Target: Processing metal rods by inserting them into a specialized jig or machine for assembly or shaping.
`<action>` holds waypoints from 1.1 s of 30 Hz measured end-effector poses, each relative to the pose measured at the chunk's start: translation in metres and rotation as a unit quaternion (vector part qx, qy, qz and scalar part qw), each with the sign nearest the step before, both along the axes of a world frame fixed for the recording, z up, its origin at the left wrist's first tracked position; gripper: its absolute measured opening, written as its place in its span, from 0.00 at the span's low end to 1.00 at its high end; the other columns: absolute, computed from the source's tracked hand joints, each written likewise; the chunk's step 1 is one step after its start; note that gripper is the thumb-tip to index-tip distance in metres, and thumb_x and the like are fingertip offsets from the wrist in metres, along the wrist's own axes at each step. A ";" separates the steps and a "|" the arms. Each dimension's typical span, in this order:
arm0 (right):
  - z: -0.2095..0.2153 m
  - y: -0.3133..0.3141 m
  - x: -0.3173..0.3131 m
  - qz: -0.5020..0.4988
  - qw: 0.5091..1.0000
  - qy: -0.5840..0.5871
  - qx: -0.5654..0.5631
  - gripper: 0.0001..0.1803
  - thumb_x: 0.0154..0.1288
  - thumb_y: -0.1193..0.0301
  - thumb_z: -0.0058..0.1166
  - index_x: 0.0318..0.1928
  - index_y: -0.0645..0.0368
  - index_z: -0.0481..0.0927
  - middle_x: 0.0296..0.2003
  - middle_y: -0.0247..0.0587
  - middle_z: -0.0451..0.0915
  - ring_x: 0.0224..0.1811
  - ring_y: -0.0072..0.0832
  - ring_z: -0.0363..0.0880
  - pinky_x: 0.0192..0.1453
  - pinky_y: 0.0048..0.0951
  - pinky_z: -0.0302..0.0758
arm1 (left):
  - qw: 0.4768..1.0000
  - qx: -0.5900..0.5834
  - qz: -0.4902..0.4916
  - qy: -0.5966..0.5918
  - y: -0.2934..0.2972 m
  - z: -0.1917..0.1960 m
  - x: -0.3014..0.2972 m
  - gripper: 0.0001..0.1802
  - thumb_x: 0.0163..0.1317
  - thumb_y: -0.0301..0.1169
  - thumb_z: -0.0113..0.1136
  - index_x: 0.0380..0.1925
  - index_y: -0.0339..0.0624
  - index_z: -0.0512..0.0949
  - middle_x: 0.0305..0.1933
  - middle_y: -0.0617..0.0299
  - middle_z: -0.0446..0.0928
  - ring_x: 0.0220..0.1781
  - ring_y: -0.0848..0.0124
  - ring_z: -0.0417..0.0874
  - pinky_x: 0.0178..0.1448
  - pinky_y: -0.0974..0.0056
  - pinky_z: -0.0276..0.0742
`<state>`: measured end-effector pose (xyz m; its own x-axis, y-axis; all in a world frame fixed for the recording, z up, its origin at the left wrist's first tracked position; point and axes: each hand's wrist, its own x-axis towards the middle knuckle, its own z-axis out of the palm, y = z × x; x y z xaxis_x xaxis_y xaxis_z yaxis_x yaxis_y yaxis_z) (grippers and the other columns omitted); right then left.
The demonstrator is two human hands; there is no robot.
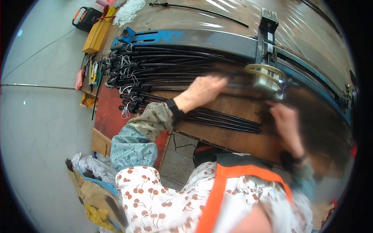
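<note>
My left hand (206, 90) is over the workbench, above a row of thin black rods (167, 73) with white string loops at their left ends. Its fingers are smeared by motion, and I cannot tell what they hold. To the right, my right hand (285, 119) is also blurred, just below a pneumatic fixture (268, 73) with a pale yellow hose around it. A dark streak, perhaps a rod, runs between the two hands. Nearer to me, a smaller bunch of black rods (229, 121) lies with its right ends together on the brown board.
A blue metal beam (194, 40) crosses the bench behind the rods. One separate rod (202, 12) rests on plastic sheeting farther back. At left are a yellow box (96, 37), a black case (88, 18) and several pens. A carton with white bags (93, 167) stands at lower left.
</note>
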<state>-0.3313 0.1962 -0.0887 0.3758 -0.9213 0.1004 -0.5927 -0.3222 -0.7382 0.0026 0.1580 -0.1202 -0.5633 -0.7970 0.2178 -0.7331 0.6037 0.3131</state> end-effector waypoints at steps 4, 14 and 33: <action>0.000 0.000 0.013 -0.055 0.989 -0.081 0.109 0.10 0.65 0.73 0.57 0.42 0.63 0.87 0.31 0.45 0.84 0.28 0.28 0.78 0.33 0.29 0.73 | 0.999 -0.005 -0.026 -0.018 0.031 0.038 -0.031 0.08 0.63 0.37 0.62 0.32 0.48 0.75 0.24 0.59 0.76 0.28 0.58 0.83 0.28 0.55 0.78; -0.016 0.026 -0.010 -0.049 0.979 -0.193 -0.030 0.09 0.62 0.73 0.61 0.43 0.57 0.87 0.26 0.31 0.83 0.32 0.30 0.75 0.39 0.32 0.71 | 0.999 0.003 -0.041 -0.005 0.050 0.059 -0.080 0.12 0.65 0.39 0.62 0.45 0.48 0.81 0.24 0.58 0.78 0.24 0.57 0.83 0.23 0.55 0.78; 0.019 0.040 -0.068 0.159 0.914 0.178 -0.328 0.33 0.52 0.73 0.66 0.61 0.61 0.76 0.27 0.33 0.78 0.23 0.27 0.75 0.23 0.30 0.74 | 0.893 0.416 -0.065 -0.160 0.032 0.137 -0.160 0.18 0.72 0.42 0.51 0.39 0.39 0.81 0.35 0.45 0.82 0.45 0.55 0.84 0.49 0.50 0.79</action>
